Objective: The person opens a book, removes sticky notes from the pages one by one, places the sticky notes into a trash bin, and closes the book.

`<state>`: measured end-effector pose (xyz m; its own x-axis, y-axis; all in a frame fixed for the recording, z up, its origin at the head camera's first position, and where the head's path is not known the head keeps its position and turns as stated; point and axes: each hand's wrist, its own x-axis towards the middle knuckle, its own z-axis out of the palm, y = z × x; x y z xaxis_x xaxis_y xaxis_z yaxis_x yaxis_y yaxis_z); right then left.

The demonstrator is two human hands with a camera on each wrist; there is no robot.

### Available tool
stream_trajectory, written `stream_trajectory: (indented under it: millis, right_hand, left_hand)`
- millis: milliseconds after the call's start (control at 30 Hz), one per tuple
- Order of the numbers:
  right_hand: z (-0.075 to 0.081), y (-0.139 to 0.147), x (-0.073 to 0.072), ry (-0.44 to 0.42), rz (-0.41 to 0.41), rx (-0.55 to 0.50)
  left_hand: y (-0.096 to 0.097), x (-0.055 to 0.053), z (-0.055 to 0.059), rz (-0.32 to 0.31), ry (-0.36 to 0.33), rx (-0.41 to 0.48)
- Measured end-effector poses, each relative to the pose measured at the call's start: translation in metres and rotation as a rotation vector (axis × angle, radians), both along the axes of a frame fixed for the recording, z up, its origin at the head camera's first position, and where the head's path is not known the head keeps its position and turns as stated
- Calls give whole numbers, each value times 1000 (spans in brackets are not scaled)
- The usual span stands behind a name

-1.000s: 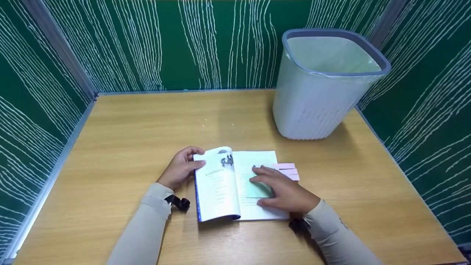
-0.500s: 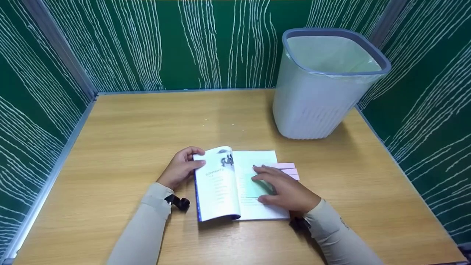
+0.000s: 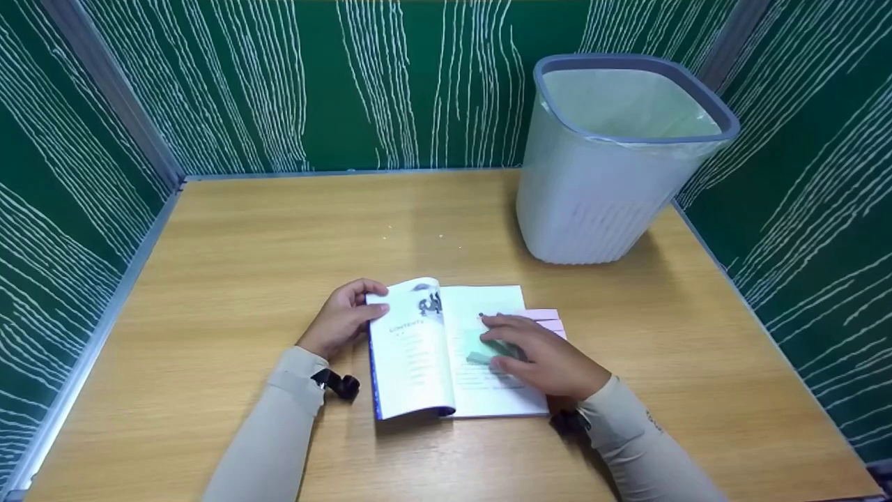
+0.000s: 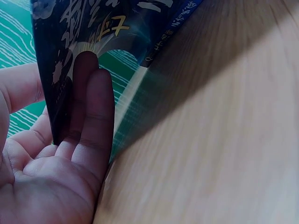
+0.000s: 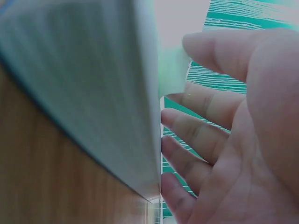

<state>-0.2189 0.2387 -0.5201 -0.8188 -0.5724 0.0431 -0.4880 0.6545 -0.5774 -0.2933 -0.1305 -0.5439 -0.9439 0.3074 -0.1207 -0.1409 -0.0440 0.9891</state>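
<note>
An open book lies on the table, its left page headed CONTENTS and curving up. My left hand grips the left edge, thumb on the page and fingers behind the dark cover. Over the right page is my right hand, pinching the lower part of a pale green sticky note between thumb and index finger. The note bends up there, and its upper part is partly hidden by the fingers. In the right wrist view, the other fingertips touch the page beside the note.
Pink sticky tabs stick out from the book's right edge. A lined white waste bin with a grey rim stands at the table's back right. White specks dot the wooden table. Green walls with white streaks enclose the back and sides.
My right thumb has moved up the page, and the green note's lower edge has lifted and folded upward with it. The left hand and book have stayed put.
</note>
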Motion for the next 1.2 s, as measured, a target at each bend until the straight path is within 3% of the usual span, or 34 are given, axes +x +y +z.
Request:
stream_trajectory:
  millis: [433,767,1200]
  right_hand:
    - [-4,4,-9,69,-98,-120]
    - [-4,5,-12,15,-250,-192]
    - [-5,7,-12,17,-339,-365]
  left_hand:
    - [1,2,2,10,17,9]
    - [1,1,0,5,23,22]
    - [1,0,-1,1,19,14]
